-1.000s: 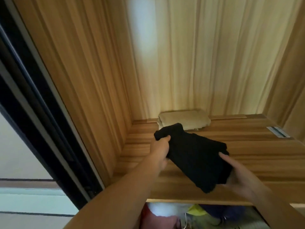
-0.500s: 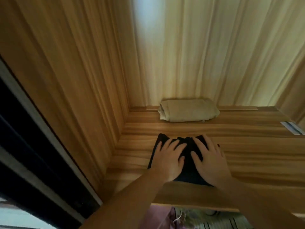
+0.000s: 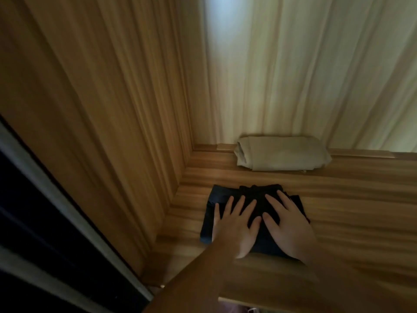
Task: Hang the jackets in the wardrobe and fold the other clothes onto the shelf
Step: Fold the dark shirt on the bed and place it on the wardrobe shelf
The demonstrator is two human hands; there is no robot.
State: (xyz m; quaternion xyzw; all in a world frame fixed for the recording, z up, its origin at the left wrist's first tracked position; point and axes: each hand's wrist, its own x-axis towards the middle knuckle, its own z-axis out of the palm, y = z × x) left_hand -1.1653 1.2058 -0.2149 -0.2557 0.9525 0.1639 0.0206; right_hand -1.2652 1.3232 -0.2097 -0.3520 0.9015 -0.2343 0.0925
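Folded dark garment [image 3: 228, 199] lies flat on the wooden shelf [image 3: 352, 199], near its left front corner, seen from the head camera. A person's left hand [image 3: 234, 227] and right hand [image 3: 291, 224] rest on top of the garment, fingers straight and spread, pressing down. Behind the garment, against the back wall, sits a folded beige cloth [image 3: 282, 153]. The garment looks soft and light, likely best lifted from under its folded edges.

We see dim, warm light, brightest on the back panel [image 3: 225, 53] toward 12 o'clock; soft blur throughout, and edges bow outward.
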